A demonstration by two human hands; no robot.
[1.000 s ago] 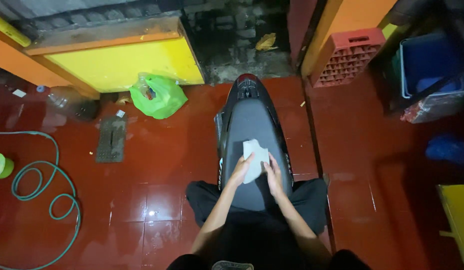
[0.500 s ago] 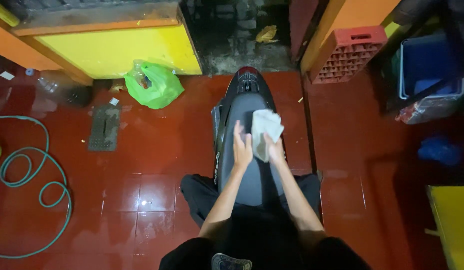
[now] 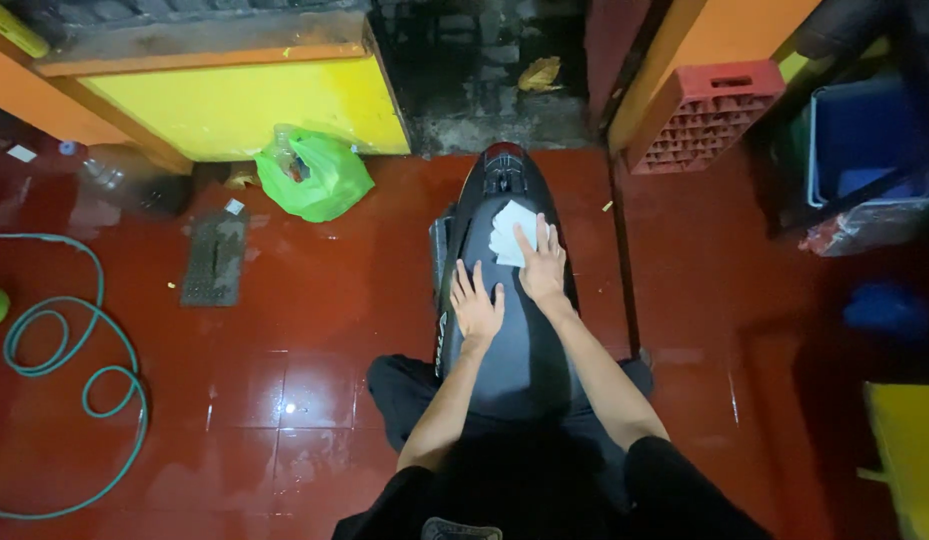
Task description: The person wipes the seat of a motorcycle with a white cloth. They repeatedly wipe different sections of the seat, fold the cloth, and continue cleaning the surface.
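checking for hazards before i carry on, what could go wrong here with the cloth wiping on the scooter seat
The red tile floor looks wet and glossy, so a foot could slip. The green hose lies looped to the left, a likely trip hazard. The right hand presses the white cloth near the rear of the black seat while the left hand braces; leaning further might upset balance.

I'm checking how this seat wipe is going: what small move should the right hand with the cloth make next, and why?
Probably draw the white cloth back down the black scooter seat toward the body. The right hand presses it flat near the seat's far end, with little seat left ahead, while the left hand rests flat on the seat beside it.
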